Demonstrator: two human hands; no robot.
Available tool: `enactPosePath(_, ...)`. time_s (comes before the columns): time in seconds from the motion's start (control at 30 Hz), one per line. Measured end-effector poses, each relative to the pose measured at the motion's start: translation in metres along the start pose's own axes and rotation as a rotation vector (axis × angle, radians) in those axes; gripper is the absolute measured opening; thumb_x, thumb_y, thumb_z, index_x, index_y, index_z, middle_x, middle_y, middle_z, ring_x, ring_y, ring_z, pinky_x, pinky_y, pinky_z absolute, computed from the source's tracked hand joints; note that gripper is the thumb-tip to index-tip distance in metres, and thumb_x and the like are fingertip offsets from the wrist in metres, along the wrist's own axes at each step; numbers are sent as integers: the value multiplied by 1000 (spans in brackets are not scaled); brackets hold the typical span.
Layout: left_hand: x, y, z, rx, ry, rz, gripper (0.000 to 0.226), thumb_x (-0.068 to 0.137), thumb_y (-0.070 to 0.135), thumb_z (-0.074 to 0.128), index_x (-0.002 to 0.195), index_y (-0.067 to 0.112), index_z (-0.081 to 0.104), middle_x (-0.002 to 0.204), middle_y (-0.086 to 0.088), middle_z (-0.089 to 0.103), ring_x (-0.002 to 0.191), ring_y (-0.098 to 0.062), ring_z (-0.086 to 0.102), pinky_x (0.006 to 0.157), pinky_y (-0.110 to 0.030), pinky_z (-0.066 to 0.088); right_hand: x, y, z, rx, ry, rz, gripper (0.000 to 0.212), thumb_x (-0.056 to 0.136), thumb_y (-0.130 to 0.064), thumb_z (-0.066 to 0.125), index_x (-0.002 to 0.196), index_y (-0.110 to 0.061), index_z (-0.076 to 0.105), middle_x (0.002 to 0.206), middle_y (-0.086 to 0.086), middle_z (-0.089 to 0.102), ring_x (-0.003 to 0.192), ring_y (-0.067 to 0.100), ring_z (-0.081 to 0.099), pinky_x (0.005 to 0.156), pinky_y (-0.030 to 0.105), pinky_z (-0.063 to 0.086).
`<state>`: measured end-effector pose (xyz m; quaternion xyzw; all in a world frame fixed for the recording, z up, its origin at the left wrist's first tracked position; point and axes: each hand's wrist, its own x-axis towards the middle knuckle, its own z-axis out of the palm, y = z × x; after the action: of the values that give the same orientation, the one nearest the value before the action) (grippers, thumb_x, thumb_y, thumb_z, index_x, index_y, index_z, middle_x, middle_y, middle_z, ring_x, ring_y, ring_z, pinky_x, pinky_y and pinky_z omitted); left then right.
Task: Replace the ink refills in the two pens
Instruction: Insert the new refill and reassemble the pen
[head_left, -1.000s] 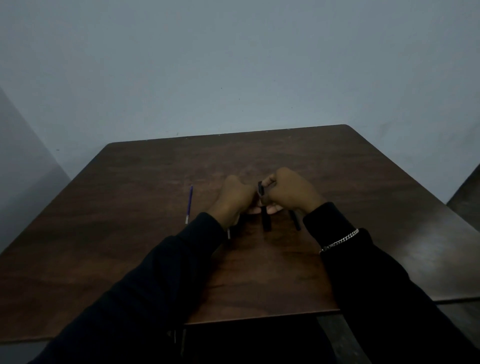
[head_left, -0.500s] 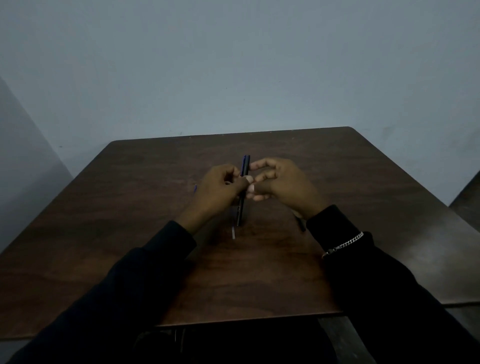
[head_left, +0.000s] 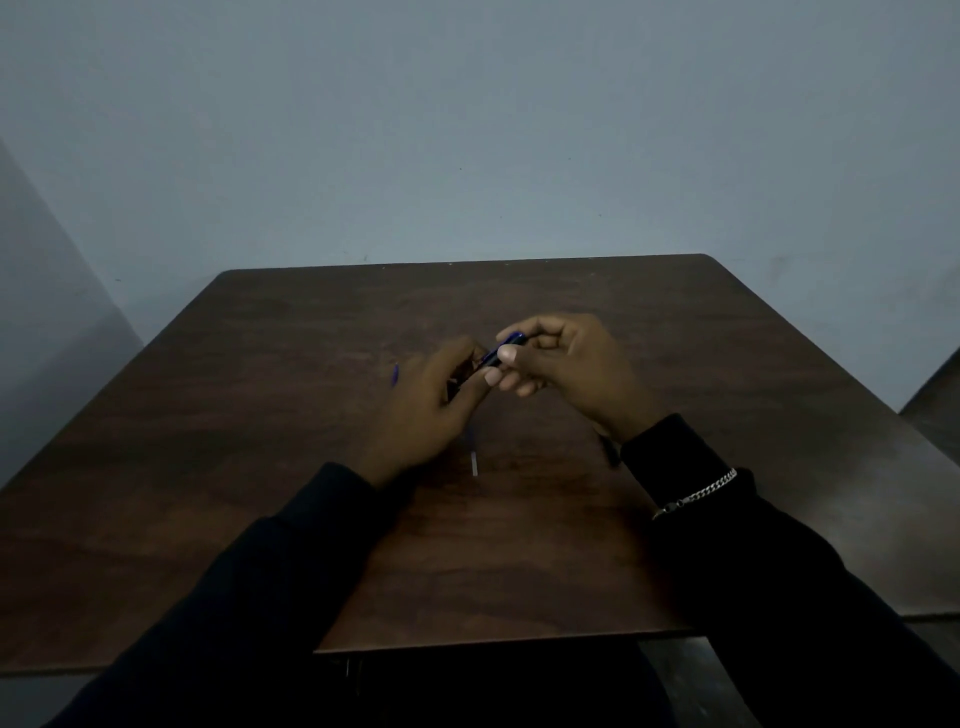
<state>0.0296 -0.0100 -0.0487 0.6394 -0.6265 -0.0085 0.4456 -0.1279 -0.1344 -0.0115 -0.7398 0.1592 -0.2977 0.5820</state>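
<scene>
Both left hand (head_left: 431, 410) and right hand (head_left: 571, 369) grip blue pen (head_left: 501, 352) above mid-table (head_left: 727, 364).

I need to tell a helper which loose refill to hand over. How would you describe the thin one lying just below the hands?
Start at the dark wooden table and find the left hand near its middle. Just below that hand, toward the person, lies a thin refill pointing toward them. Its pale, whitish near end sets it apart from the all-blue refill farther left.
</scene>
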Motion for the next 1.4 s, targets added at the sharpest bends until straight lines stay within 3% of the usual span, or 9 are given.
enactPosePath(0.1,-3,-2,-2,14,11,15,29,108,35,54,94,12,65,72,0,59,63,-12,56,58,-26,40,0,1,2,-11,-16,-18,16,96,-1,67,110,5,69,85,20,76,70,22,75,58,25,58)
enactPosePath(0.3,-3,-7,0,-20,17,-18,33,109,34,53,90,11,66,73,-4,65,67,-21,65,63,-48,49,0,2,4,0,-26,-47,16,95,-1,67,109,6,69,85,18,75,69,20,74,58,24,58)
enactPosePath(0.43,-3,-7,0,-21,69,25,31,109,30,55,86,13,66,68,1,60,59,-11,55,56,-35,40,0,2,4,50,-30,-29,18,94,-1,68,109,9,70,90,27,75,71,21,74,60,23,58)
enactPosePath(0.73,-4,0,1,-117,151,6,29,107,29,62,125,14,78,96,-2,81,80,-26,73,69,-48,56,0,7,4,257,-14,-11,15,93,-3,69,106,3,72,83,14,71,70,15,66,58,22,53)
enactPosePath(0.87,-4,2,5,-39,161,12,29,108,32,59,110,11,80,74,6,67,62,-6,56,58,-22,38,2,7,6,230,14,-52,10,95,-7,67,103,-6,73,87,9,75,78,16,71,57,25,54)
enactPosePath(0.97,-3,2,5,-16,147,-34,53,107,49,50,97,5,78,71,-9,66,61,-17,57,57,-29,37,3,0,-1,329,115,-47,9,101,-8,59,102,-7,68,92,7,76,79,17,73,55,23,54)
enactPosePath(1.07,-5,-2,3,-7,144,-54,56,107,50,50,94,2,75,69,-12,64,58,-15,54,56,-30,36,3,-7,-17,378,202,10,12,104,-13,55,107,-6,65,93,6,75,75,15,73,53,22,53)
enactPosePath(1.23,-5,-1,-1,-42,184,-72,45,109,44,54,95,7,76,72,-14,65,64,-22,59,61,-42,43,5,2,-20,-177,261,96,33,100,-16,64,133,-12,63,90,6,77,70,12,71,54,25,56)
enactPosePath(1.4,-5,7,-3,-49,152,-66,41,109,38,55,95,5,75,69,-15,61,63,-23,55,58,-34,38,6,16,-6,-526,217,218,23,91,-19,75,112,-14,67,90,7,74,75,21,73,60,32,60)
